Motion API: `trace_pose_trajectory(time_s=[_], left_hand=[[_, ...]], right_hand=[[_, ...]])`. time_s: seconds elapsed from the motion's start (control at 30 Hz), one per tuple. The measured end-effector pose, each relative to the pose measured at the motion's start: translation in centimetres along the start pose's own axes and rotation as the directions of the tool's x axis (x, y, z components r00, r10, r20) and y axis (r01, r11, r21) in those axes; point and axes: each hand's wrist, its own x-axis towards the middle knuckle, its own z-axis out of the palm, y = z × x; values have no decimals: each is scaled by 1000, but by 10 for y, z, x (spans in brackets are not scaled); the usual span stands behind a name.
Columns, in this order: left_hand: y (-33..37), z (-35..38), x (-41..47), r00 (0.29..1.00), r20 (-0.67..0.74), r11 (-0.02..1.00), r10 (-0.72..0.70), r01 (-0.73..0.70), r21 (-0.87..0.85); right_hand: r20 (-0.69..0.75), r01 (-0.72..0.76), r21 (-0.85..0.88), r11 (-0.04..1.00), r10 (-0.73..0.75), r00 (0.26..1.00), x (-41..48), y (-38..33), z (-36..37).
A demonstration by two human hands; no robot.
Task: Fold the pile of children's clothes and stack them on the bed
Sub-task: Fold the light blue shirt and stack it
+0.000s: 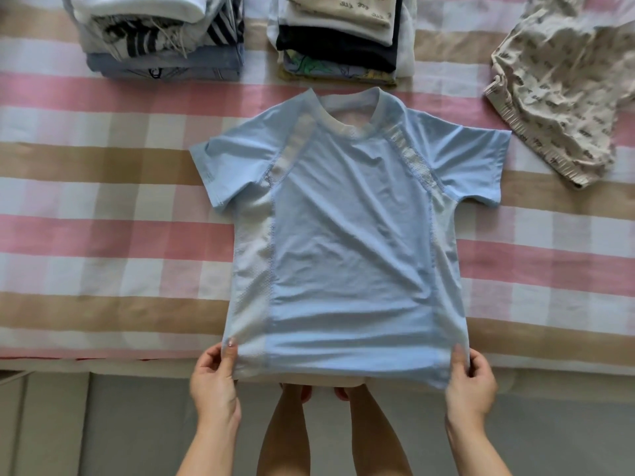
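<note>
1. Front and centre: a light blue short-sleeved T-shirt with white mesh side panels, spread flat and face up on the bed, collar pointing away from the person.
2. The bed is covered by a pink, tan and white checked sheet, and the shirt's hem reaches just past its near edge.
3. The left hand has the hem's left corner pinched, thumb on top of the cloth and fingers curled underneath.
4. The right hand mirrors it, clamped on the hem's right corner with the thumb over and the fingers under.
5. The hem runs taut between the two hands. Both sleeves lie out to the sides, with light creases across the body.
6. Up beyond the collar sits the left stack of folded clothes, with white on top and striped and blue pieces below.
7. Beside it is the right stack of folded clothes, with a cream print on top and black under it. Its bottom layer is near the shirt's collar.
8. Off to the right lies a crumpled beige garment with a small dark print, unfolded, close to the right sleeve but apart from it.
9. Below the bed edge are the grey floor and the person's bare legs between the forearms
</note>
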Motion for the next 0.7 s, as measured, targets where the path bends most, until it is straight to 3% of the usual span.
trace_pose_trajectory(time_s=[0.17,0.27,0.37,0.47,0.57,0.7], left_hand=[[-9,-6,9,996,-82,999,25,-21,49],[-1,5,11,980,-113,977,162,-144,155],[22,21,13,933,-89,916,349,-319,242],[53,46,18,903,8,874,430,-419,246],[89,77,33,906,59,884,419,-422,200],[132,110,70,931,70,920,359,-366,139]], right_hand=[[-3,-53,-55,997,53,999,3,7,4],[-36,-70,-101,992,67,997,6,-5,9],[-130,102,-211,972,-131,983,1,-39,15],[-13,327,-177,928,-335,942,-7,-87,32],[206,502,-57,863,-482,851,-13,-142,70],[434,698,38,715,-641,633,-7,-213,151]])
